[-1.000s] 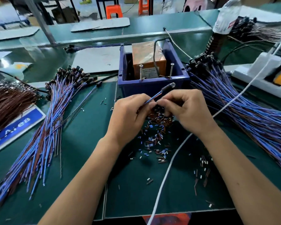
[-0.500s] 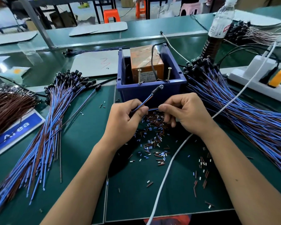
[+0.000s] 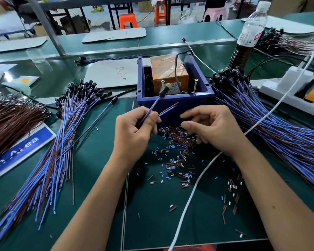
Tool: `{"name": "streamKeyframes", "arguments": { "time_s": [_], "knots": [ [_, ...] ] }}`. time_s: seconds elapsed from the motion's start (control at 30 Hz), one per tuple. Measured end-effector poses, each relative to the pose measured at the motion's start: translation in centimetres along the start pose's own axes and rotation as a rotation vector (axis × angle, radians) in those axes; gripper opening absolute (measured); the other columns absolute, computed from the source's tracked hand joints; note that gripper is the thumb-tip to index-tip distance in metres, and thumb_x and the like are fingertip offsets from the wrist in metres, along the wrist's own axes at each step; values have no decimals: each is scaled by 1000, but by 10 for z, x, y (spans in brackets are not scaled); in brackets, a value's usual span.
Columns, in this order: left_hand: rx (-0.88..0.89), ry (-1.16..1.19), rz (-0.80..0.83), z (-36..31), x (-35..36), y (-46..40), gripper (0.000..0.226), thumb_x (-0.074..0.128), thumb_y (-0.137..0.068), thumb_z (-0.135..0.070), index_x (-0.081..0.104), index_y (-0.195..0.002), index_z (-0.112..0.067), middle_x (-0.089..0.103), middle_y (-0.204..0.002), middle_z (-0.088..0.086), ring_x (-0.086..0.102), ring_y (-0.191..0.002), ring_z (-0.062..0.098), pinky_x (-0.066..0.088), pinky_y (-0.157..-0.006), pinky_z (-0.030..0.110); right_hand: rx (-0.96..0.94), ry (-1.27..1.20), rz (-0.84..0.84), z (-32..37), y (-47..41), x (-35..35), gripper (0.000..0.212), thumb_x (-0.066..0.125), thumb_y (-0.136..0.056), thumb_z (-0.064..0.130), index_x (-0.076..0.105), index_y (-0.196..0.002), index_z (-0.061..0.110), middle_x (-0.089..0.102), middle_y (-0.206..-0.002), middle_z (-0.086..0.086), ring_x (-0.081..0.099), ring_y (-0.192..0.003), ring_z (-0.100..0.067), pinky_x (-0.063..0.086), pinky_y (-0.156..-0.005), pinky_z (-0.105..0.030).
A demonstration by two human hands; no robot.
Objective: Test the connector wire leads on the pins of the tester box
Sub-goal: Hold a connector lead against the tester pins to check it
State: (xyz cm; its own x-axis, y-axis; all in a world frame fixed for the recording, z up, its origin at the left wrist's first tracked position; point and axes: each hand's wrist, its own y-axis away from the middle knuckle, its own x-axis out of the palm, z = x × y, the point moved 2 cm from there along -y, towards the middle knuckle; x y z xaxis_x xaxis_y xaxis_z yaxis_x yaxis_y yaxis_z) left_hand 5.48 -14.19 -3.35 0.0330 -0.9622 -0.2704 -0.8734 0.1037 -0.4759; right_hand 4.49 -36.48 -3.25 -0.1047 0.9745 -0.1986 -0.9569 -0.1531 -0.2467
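My left hand [image 3: 134, 131] grips a blue-and-brown connector wire [image 3: 153, 106], folded so that its black connector end [image 3: 163, 92] and its bare leads [image 3: 170, 107] both point up toward the tester box [image 3: 174, 103]. The box is a dark blue bin with an orange unit [image 3: 166, 69] inside and two upright screw pins [image 3: 163, 86] [image 3: 195, 87]. The connector end hovers just in front of the left pin. My right hand [image 3: 210, 127] sits to the right of the leads, fingers curled, holding nothing that I can see.
Large bundles of blue-brown wires lie at left [image 3: 58, 151] and right [image 3: 279, 127]. Brown wires [image 3: 9, 124] lie far left. Cut insulation scraps [image 3: 176, 156] litter the green mat. A white cable [image 3: 198, 183] crosses the mat; a power strip [image 3: 288, 91] and a bottle [image 3: 250, 33] stand at right.
My right hand has let go of the wire and drawn right. The left hand keeps the wire, whose leads have sprung free and whose connector end is raised toward the left pin.
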Motion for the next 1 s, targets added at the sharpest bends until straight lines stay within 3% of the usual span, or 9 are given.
{"name": "streamKeyframes", "arguments": {
  "time_s": [0.07,0.2,0.33,0.47,0.53,0.6,0.7,0.83,1.0],
  "knots": [
    [11,20,-6,-4,10,3,27,60,-103,-21,69,-78,-14,65,-61,0,53,-53,30,41,-51,39,-42,-154,-51,3,0,22,13,82,-87,15,80,-100,13,72,-69,-11,51,-41,-5,46,-41,-22],
    [66,52,-1,-11,21,5,28,61,-103,-15,67,-76,-13,68,-65,-5,62,-58,9,45,-60,19,-42,-431,-143,5,1,51,8,77,-85,18,81,-89,12,68,-66,-14,42,-36,-10,42,-38,-25],
    [81,60,-136,-12,22,8,23,61,-104,-20,70,-84,-15,74,-75,-3,69,-66,22,55,-62,38,-24,-491,-190,8,1,46,10,76,-85,21,80,-86,12,71,-74,-6,41,-36,-8,45,-40,-24],
    [158,3,-361,-16,20,10,17,60,-105,-22,69,-91,-28,76,-81,-7,65,-64,17,50,-61,32,-95,-520,-208,9,-2,38,14,60,-104,12,68,-92,11,76,-102,-15,37,-37,-11,49,-45,-26],
    [162,21,-426,-14,19,9,10,61,-104,-19,69,-102,-25,75,-78,-7,66,-63,15,47,-60,29,-120,-483,-260,8,-3,31,15,54,-107,9,63,-96,10,76,-102,-17,36,-38,-13,49,-46,-27],
    [117,75,-474,-11,19,8,13,61,-104,-17,69,-112,-24,75,-76,-5,69,-66,14,49,-65,26,-137,-389,-353,6,-3,25,8,58,-106,9,63,-101,8,76,-90,-15,37,-37,-14,48,-45,-27],
    [73,116,-476,-9,19,7,19,61,-103,-13,71,-114,-24,75,-76,-5,73,-74,19,54,-75,27,-150,-266,-490,3,-1,22,4,65,-103,11,62,-102,9,74,-78,-12,43,-37,-15,47,-44,-28],
    [66,91,-430,-11,22,7,20,61,-102,-15,72,-110,-29,74,-74,-4,65,-65,30,52,-66,33,-155,-104,-600,2,1,20,18,68,-102,20,67,-88,9,70,-67,-4,51,-38,-18,45,-43,-28],
    [42,80,-409,-12,21,7,22,59,-102,-13,74,-102,-29,71,-68,-5,55,-57,31,45,-58,30,-143,-62,-608,2,0,21,22,67,-102,21,69,-83,10,68,-63,-3,51,-35,-18,44,-41,-28]
  ]
}}
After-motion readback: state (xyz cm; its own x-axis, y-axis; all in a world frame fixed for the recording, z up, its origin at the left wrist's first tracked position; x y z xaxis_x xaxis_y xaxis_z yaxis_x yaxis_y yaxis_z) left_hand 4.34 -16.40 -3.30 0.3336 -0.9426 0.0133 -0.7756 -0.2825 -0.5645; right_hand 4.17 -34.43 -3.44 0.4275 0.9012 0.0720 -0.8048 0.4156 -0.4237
